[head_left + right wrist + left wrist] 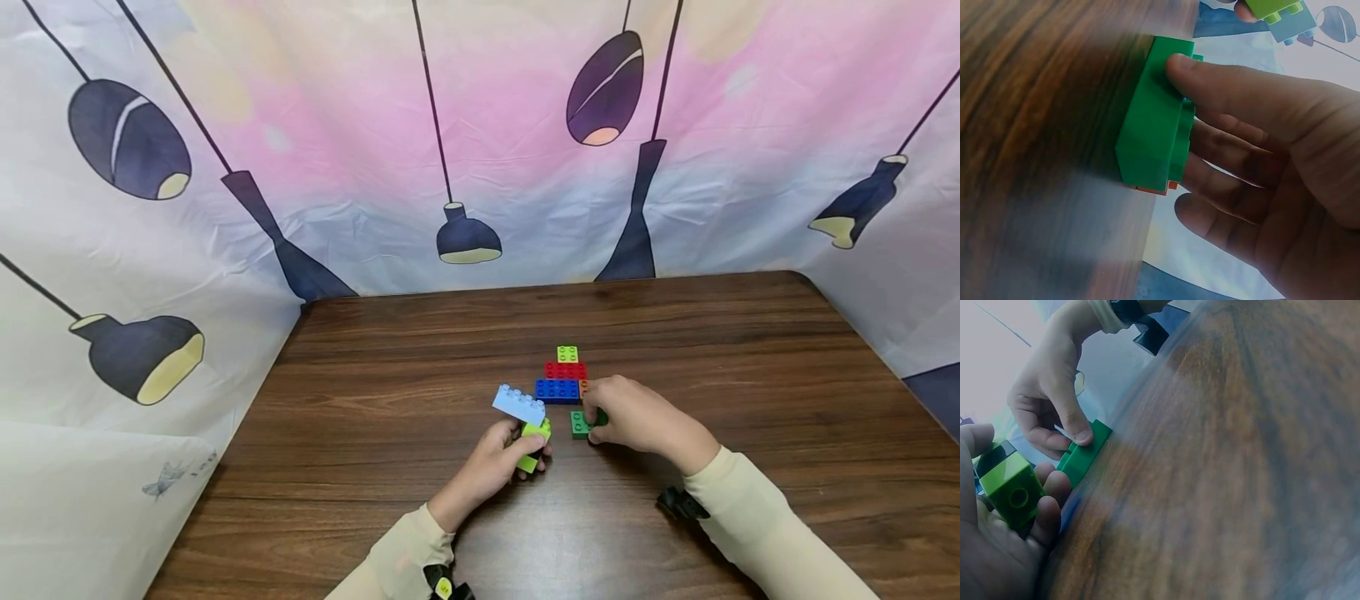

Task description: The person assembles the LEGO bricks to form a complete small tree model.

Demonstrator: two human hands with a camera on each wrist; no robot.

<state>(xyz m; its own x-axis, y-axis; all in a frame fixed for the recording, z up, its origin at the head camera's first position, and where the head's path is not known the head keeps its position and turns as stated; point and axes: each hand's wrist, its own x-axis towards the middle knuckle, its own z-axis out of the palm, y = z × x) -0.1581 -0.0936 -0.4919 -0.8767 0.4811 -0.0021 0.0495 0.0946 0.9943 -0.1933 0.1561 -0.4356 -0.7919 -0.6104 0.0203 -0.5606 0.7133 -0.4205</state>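
One oblong green plastic brick [1147, 119] lies on brown wooden surface [375, 400], pinched by right hand [633, 417]; left hand [495, 457] holds lime-black-blue plastic stack [536, 429], fingers curled. Likely light, stiff; grip long sides.

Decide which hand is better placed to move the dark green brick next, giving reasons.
Likely the right hand: it pinches the dark green brick, while the left hand is busy holding a lime brick.

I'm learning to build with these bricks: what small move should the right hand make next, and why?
Probably lift the green brick slightly off the table: the right hand has it pinched, and the left hand holds a stack whose light blue brick shows bare studs.
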